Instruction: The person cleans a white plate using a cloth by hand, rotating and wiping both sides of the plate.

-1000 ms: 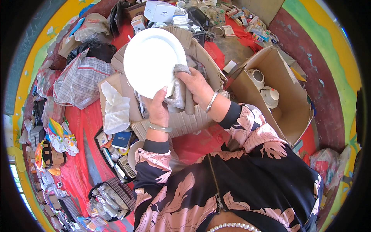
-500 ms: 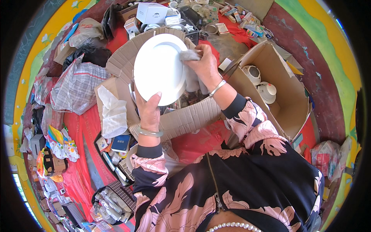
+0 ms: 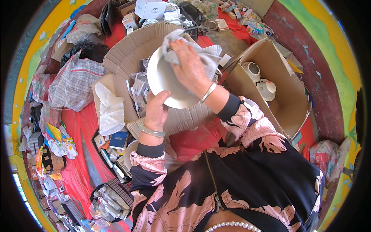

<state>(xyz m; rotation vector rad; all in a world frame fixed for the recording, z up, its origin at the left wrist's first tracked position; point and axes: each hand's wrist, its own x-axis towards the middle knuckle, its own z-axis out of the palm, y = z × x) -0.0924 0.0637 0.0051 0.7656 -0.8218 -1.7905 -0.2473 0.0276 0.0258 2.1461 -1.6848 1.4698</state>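
A white round plate (image 3: 170, 87) is held up over the large cardboard box (image 3: 177, 121), its hollow side tilted toward me. My left hand (image 3: 156, 110) grips its lower left rim, thumb on the near face. My right hand (image 3: 190, 67) presses a light grey cloth (image 3: 210, 58) against the upper part of the plate. Part of the cloth hangs past the plate's right edge. Under the plate, small wrapped items (image 3: 139, 91) lie in the box, partly covered by the plate and my hands.
To the right stands an open cardboard box (image 3: 288, 94) with two white round pieces (image 3: 266, 89) inside. A white cloth or paper (image 3: 109, 108) drapes over the left flap. A tray with a blue booklet (image 3: 118, 140) sits lower left, a plaid bag (image 3: 77, 83) farther left, a white carton (image 3: 150, 8) beyond.
The plate has turned from its smooth white face to its hollow side and shifted slightly right. My right hand with the cloth has moved from the rim onto the plate's upper inside.
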